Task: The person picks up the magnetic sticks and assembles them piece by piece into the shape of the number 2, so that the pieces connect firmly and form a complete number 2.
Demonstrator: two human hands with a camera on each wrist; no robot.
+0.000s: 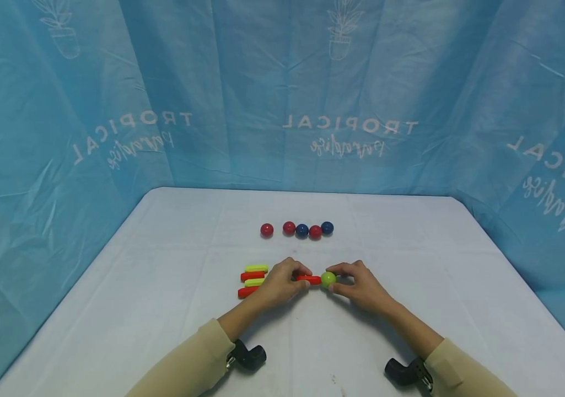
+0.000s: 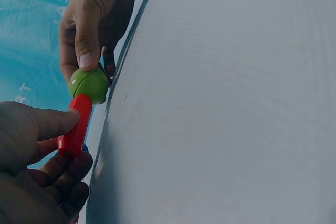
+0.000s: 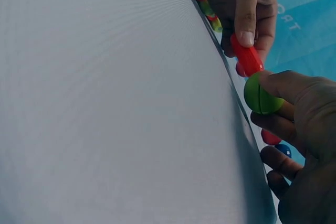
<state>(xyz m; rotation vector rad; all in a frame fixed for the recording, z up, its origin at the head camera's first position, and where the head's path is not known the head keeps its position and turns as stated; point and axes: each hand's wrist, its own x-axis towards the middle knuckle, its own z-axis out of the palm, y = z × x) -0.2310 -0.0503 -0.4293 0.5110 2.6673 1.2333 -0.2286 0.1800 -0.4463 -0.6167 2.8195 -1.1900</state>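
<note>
My left hand (image 1: pixel 280 282) pinches a short red stick (image 1: pixel 310 280) between thumb and fingers. A green ball (image 1: pixel 328 279) is pinched in my right hand (image 1: pixel 363 285). The stick's end meets the ball in all three views; in the left wrist view a groove shows round the ball (image 2: pixel 89 85). Whether the stick sits inside a hole in the ball cannot be seen. Just left of my left hand lie red and yellow sticks (image 1: pixel 253 275) in a stacked row, partly covered by that hand.
Farther back on the white table (image 1: pixel 381 231) sits a row of red balls (image 1: pixel 267 230) and dark blue balls (image 1: pixel 302 231). A blue printed curtain (image 1: pixel 242 82) surrounds the table's back and sides. Each wrist carries a black camera mount (image 1: pixel 249 357).
</note>
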